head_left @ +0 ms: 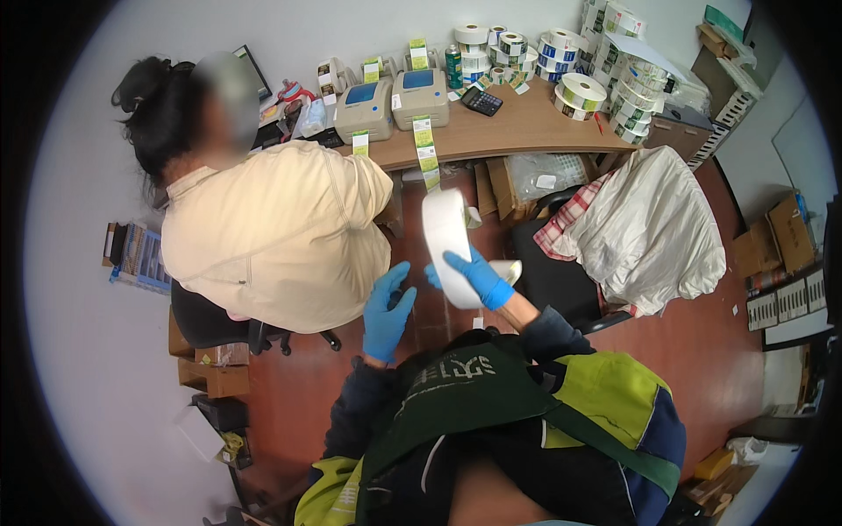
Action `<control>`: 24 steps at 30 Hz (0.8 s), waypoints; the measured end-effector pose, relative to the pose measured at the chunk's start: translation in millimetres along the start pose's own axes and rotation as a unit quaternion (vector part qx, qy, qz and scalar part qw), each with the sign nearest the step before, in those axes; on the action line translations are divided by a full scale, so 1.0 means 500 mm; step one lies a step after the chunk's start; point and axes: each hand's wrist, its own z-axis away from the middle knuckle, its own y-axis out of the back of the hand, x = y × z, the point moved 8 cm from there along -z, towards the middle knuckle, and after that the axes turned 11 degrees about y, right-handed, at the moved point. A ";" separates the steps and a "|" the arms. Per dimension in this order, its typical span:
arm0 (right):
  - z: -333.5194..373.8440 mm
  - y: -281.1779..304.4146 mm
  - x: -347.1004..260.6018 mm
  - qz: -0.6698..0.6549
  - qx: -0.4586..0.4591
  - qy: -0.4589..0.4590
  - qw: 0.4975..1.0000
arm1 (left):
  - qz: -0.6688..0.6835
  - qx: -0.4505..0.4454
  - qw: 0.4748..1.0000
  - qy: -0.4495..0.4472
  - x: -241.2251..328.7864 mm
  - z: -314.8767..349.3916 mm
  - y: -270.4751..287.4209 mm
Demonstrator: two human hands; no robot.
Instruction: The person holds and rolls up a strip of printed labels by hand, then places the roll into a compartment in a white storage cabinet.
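In my right hand (478, 276), gloved in blue, is a large white roll of labels (448, 241), held upright with its edge toward me. The fingers wrap round its lower part, and a loose end of the strip curls out by my wrist. My left hand (387, 314), also in a blue glove, hovers to the left of the roll, fingers apart and touching nothing. Beyond the roll, a strip of green and white labels (425, 151) hangs over the desk edge from a grey label printer (420, 98).
A person in a cream jacket (272, 232) sits close on my left. A wooden desk (491, 136) carries another printer (364, 110), a calculator (481, 101) and stacked label rolls (561, 53). At right stands a black chair (553, 272) draped with a white garment (649, 228).
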 end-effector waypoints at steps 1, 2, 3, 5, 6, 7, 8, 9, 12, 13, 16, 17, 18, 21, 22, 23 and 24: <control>0.016 -0.007 0.018 0.011 -0.019 -0.021 1.000 | -0.078 0.013 0.996 -0.041 0.052 -0.001 -0.007; 0.038 -0.025 0.025 0.024 -0.034 -0.045 0.998 | -0.110 0.029 0.990 -0.089 0.086 -0.003 -0.011; 0.058 -0.047 0.030 -0.001 -0.048 -0.056 0.997 | -0.142 0.043 0.979 -0.136 0.115 -0.006 -0.016; 0.096 -0.080 0.030 -0.014 -0.068 -0.081 0.994 | -0.184 0.047 0.961 -0.201 0.159 -0.016 -0.031; 0.108 -0.077 0.040 0.022 -0.075 -0.084 0.993 | -0.191 0.037 0.961 -0.197 0.159 -0.031 -0.039; 0.120 -0.083 0.055 0.003 -0.095 -0.095 0.991 | -0.202 0.030 0.960 -0.193 0.152 -0.045 -0.041; 0.130 -0.091 0.063 -0.016 -0.114 -0.106 0.988 | -0.212 0.021 0.959 -0.189 0.142 -0.059 -0.044; 0.137 -0.097 0.061 -0.020 -0.132 -0.104 0.986 | -0.226 0.021 0.955 -0.190 0.114 -0.075 -0.043; 0.146 -0.106 0.055 -0.020 -0.171 -0.132 0.976 | 0.010 -0.071 0.997 0.000 -0.019 -0.117 -0.024; 0.150 -0.098 0.054 -0.020 -0.179 -0.126 0.975 | 0.122 -0.106 0.982 0.095 -0.013 -0.105 -0.035; 0.159 -0.088 0.053 -0.007 -0.199 -0.116 0.973 | 0.204 -0.155 0.955 0.149 -0.024 -0.112 -0.028; 0.163 -0.098 0.042 0.004 -0.201 -0.116 0.973 | 0.245 -0.209 0.934 0.156 -0.039 -0.109 -0.031; 0.166 -0.103 0.037 0.014 -0.203 -0.117 0.972 | 0.301 -0.237 0.907 0.173 -0.049 -0.097 -0.035; 0.170 -0.112 0.036 -0.033 -0.230 -0.128 0.964 | 0.441 -0.289 0.826 0.196 -0.041 -0.061 -0.059; 0.167 -0.109 0.040 -0.027 -0.232 -0.130 0.964 | 0.474 -0.288 0.810 0.190 -0.046 -0.055 -0.067; 0.164 -0.105 0.045 -0.020 -0.234 -0.132 0.963 | 0.506 -0.286 0.793 0.184 -0.050 -0.050 -0.072; 0.161 -0.104 0.047 -0.014 -0.236 -0.134 0.962 | 0.488 -0.303 0.803 0.159 -0.047 -0.041 -0.078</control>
